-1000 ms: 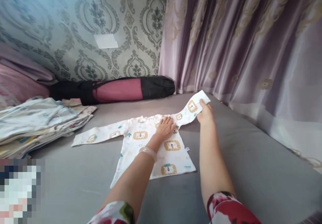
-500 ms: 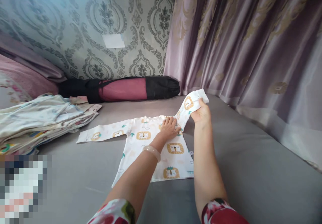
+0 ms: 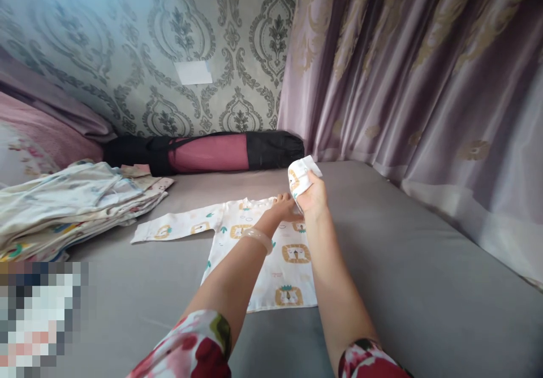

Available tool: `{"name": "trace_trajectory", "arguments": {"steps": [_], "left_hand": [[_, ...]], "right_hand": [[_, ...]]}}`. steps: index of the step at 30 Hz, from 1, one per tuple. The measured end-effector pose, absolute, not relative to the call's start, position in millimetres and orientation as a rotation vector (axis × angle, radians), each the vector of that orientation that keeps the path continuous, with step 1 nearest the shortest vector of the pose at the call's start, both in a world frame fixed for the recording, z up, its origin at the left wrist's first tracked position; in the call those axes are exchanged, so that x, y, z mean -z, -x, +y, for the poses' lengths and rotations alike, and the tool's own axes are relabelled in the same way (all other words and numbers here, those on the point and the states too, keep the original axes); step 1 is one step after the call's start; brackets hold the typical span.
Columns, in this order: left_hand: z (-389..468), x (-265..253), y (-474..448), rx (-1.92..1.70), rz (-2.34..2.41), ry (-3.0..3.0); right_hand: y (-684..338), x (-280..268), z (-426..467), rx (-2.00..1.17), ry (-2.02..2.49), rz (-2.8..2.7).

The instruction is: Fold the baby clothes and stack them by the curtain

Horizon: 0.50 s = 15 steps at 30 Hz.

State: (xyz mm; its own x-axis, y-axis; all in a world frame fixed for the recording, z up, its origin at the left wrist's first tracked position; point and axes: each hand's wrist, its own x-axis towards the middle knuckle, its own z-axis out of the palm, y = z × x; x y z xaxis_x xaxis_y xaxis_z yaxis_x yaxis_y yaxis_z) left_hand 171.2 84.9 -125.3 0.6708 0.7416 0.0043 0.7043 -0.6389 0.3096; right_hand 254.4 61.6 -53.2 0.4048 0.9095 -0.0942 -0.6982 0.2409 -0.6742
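A small white long-sleeved shirt with orange lion faces and green leaves lies spread on the grey bed sheet. Its left-hand sleeve stretches out flat to the side. My left hand rests with fingers outstretched on the shirt near the neckline and shoulder, partly hidden behind my right wrist. My right hand is closed on the cuff end of the other sleeve, which is lifted off the bed and curls inward over the shoulder.
To the left lies a pile of folded clothes. A black and dark pink long bag lies along the patterned wall. Purple curtains hang on the right, above the grey sheet. A blurred patch covers the lower left corner.
My right hand has moved left with the sleeve's cuff, bringing it from out at the side toward the shirt's middle. My left hand stays by the shoulder.
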Motion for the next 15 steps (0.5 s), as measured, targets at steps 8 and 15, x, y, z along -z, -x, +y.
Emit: {"name": "trace_trajectory", "arguments": {"steps": [8, 15], "left_hand": [[69, 139, -102, -0.553, 1.244, -2.537], [65, 160, -20, -0.786, 1.611, -2.244]], "right_hand": [[-229, 58, 60, -1.186, 0.679, -0.266], [-198, 88, 59, -1.030, 1.214, -0.510]]}}
